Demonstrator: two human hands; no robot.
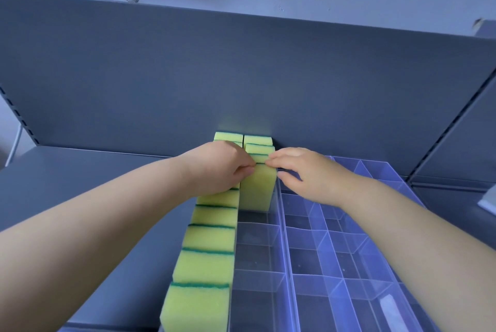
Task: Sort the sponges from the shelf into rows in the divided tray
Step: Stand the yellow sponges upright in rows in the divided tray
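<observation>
Upright sponge (257,186) between left hand (222,168) and right hand (300,170), fingertips on top

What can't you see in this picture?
Head view, left sponge row: partly under the left hand and arm.
The back sponges: partly behind the right hand and held sponge.
Near end of tray: cut off by bottom edge.
Far right, white thing: cut off by edge.

Probably shop: slotted gondola shelving (241,76)
</observation>
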